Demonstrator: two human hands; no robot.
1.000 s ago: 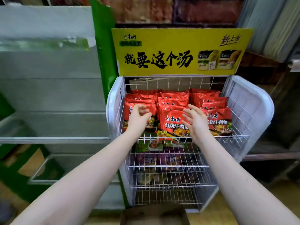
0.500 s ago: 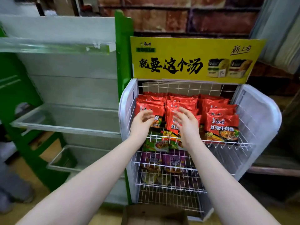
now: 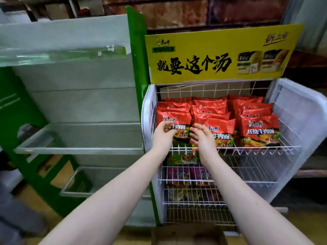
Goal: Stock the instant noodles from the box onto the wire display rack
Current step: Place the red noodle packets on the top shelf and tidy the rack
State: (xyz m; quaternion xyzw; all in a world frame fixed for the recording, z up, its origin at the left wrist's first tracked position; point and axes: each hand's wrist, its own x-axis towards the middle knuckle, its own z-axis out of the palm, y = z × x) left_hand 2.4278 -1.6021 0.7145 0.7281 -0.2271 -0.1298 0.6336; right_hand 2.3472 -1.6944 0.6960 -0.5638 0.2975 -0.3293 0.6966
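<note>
Dark brick wall [image 3: 177, 13] runs behind the wire display rack [image 3: 261, 165], and a yellow sign [image 3: 221, 55] with black Chinese lettering stands up from the rack's back edge. White side panels [image 3: 299, 131] close the rack on both sides. Red noodle packets [image 3: 260, 128] fill the rack's top tier in three rows from back to front, overlapping, with the front ones resting against the tier's front wire. Green packets [image 3: 182, 159] lie on the tier below, toward the rack's left side, and purple packets [image 3: 178, 174] lie on the tier under that; the lower tiers are too blurred to read. Both bare arms reach to the front of the top tier. The left hand [image 3: 163, 137] is at the front packet of the rack's left row, its fingers bent against the wrapper; blur hides whether they clasp it or only touch it. The right hand [image 3: 203, 138] is just beside it, in front of the middle row's front packet, fingers straight and spread, holding nothing. The two hands are near each other but apart. A cardboard box [image 3: 189, 234] sits on the yellowish floor [image 3: 300, 223] just in front of the rack's foot, cut by the bottom edge of the view, its contents not to be made out. Left of the rack stands a green-framed shelving unit [image 3: 138, 50] with grey shelves
</note>
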